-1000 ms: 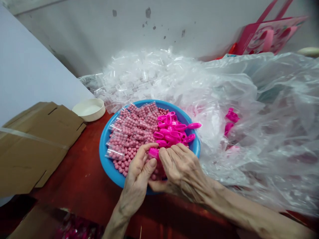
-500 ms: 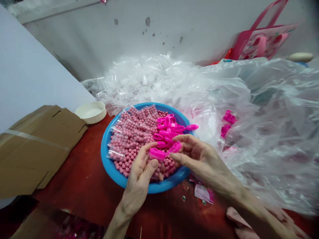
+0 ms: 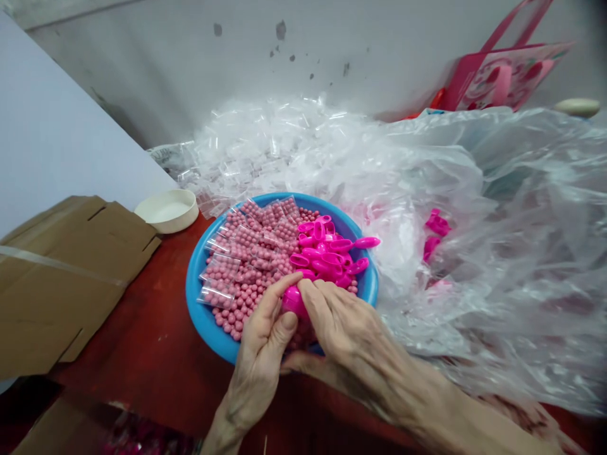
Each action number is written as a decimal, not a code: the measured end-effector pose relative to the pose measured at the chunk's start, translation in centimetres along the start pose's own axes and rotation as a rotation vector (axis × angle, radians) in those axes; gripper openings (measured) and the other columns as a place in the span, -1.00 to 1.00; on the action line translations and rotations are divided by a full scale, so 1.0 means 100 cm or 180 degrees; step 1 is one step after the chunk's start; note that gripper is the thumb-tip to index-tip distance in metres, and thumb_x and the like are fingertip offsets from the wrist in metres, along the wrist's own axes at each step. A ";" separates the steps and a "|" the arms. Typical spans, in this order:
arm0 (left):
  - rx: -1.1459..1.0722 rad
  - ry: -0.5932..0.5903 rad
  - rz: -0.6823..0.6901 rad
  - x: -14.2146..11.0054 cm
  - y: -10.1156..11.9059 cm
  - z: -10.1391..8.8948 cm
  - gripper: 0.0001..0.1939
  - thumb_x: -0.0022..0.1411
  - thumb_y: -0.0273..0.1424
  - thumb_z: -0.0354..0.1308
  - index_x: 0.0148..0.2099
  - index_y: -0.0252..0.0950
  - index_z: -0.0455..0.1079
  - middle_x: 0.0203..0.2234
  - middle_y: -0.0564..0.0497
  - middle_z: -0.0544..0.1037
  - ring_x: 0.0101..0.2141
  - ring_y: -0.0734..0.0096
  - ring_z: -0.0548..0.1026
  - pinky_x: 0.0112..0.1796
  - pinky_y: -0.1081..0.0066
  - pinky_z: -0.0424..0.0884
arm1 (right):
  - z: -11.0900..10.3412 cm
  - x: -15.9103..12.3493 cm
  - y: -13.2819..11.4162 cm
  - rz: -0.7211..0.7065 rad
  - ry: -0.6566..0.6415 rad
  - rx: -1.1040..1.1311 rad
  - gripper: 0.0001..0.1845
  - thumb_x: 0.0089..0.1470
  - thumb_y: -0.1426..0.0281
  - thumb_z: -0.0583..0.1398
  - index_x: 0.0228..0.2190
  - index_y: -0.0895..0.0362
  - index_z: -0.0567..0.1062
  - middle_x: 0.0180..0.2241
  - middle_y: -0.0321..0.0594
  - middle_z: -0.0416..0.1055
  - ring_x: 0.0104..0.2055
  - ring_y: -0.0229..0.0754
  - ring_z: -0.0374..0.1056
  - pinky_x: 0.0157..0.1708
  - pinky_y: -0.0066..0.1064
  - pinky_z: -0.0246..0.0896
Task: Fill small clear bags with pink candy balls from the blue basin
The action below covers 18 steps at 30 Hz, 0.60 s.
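Over the front of a blue basin (image 3: 198, 316), my two hands meet around a bright pink plastic shell (image 3: 294, 302). My left hand (image 3: 260, 344) grips it from the left, thumb below and fingers behind. The fingers of my right hand (image 3: 339, 332) are bent over its right side and hide much of it. Just behind lies a heap of similar hollow pink plastic shells (image 3: 327, 253), some with oval openings. Small clear bags of pink beads (image 3: 251, 240) cover the basin's left and back. Loose pink beads (image 3: 237, 309) show at the front left.
Crumpled clear plastic bags (image 3: 474, 272) spread over the right and back, with a few pink pieces (image 3: 436, 224) among them. A white round dish (image 3: 168, 212) and a folded cardboard box (image 3: 71, 278) lie left on the red table (image 3: 156, 341). A pink bag (image 3: 502, 76) leans against the wall.
The pink piece was spread open as two joined halves; now it appears folded into one rounded shape. My right hand has moved left and closed over it. My left hand has barely moved.
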<state>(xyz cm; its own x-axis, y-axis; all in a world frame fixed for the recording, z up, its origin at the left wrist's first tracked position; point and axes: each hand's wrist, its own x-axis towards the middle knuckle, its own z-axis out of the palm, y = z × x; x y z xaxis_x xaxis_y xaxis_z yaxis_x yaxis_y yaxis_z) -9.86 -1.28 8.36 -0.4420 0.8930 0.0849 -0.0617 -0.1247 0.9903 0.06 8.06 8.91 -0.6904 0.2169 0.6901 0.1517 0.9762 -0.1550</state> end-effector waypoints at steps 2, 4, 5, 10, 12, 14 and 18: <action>-0.0146 0.0041 0.0018 -0.001 0.000 0.001 -0.69 0.30 -0.36 0.02 0.07 -0.03 0.33 0.00 0.15 0.46 0.03 0.47 0.39 0.00 0.60 0.28 | 0.001 0.001 -0.003 -0.0001 0.0053 -0.0196 -0.65 0.11 0.27 0.03 -0.26 0.35 0.36 -0.42 -0.01 0.37 -0.39 -0.02 0.36 -0.48 -0.26 0.33; -0.0125 0.0120 0.0036 -0.002 0.000 0.001 -0.71 0.29 -0.36 0.03 0.05 -0.07 0.33 -0.07 0.12 0.51 -0.05 0.45 0.45 -0.08 0.57 0.35 | 0.003 0.000 -0.007 -0.0028 -0.0089 -0.0437 -0.66 0.03 0.32 0.08 -0.26 0.37 0.37 -0.45 -0.03 0.36 -0.41 -0.04 0.36 -0.51 -0.30 0.32; -0.0009 0.0143 0.0022 -0.003 0.000 0.001 -0.72 0.29 -0.36 0.04 0.05 -0.08 0.33 -0.10 0.12 0.52 -0.07 0.45 0.46 -0.11 0.57 0.37 | 0.004 -0.001 -0.008 -0.0039 -0.0189 -0.0559 -0.66 0.01 0.33 0.11 -0.26 0.38 0.38 -0.48 -0.06 0.35 -0.44 -0.06 0.35 -0.53 -0.32 0.30; 0.0464 0.0219 -0.0052 -0.002 0.001 0.001 -0.74 0.29 -0.34 0.04 0.02 -0.11 0.34 -0.14 0.11 0.52 -0.14 0.49 0.48 -0.19 0.59 0.37 | 0.008 -0.004 -0.008 0.0007 -0.0255 -0.0499 -0.70 -0.01 0.31 0.16 -0.32 0.34 0.39 -0.51 -0.12 0.34 -0.52 -0.10 0.33 -0.65 -0.33 0.25; 0.0389 0.0287 0.0052 0.001 0.001 0.003 -0.76 0.29 -0.35 0.04 0.00 -0.11 0.35 -0.12 0.12 0.51 -0.11 0.49 0.47 -0.14 0.58 0.36 | 0.007 -0.004 -0.007 0.0171 -0.0262 -0.0225 -0.66 -0.01 0.30 0.17 -0.28 0.34 0.38 -0.43 -0.04 0.39 -0.44 -0.03 0.38 -0.57 -0.27 0.33; 0.0238 0.0269 0.0109 0.003 0.002 0.004 -0.74 0.28 -0.36 0.05 0.03 -0.10 0.33 -0.06 0.12 0.49 -0.04 0.47 0.43 -0.06 0.56 0.32 | 0.006 -0.005 -0.005 0.0401 -0.0354 0.0095 -0.57 -0.05 0.33 0.22 -0.18 0.37 0.35 -0.31 0.04 0.42 -0.31 0.03 0.40 -0.45 -0.23 0.40; -0.0104 0.0039 -0.0001 0.005 0.003 0.005 -0.61 0.28 -0.38 0.05 0.15 -0.06 0.22 0.09 0.10 0.37 0.14 0.43 0.26 0.09 0.52 0.20 | 0.005 -0.014 -0.003 0.0813 -0.0511 0.0582 -0.25 -0.08 0.37 0.31 0.08 0.39 0.17 -0.01 0.16 0.33 0.02 0.08 0.30 -0.08 -0.13 0.35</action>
<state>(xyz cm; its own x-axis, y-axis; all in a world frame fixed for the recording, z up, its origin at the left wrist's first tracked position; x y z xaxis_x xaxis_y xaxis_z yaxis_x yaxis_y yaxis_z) -9.67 -0.65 8.71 -0.4529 0.8877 0.0831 -0.0910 -0.1387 0.9861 0.64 7.49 7.64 -0.7510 0.4369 0.4951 0.2148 0.8707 -0.4424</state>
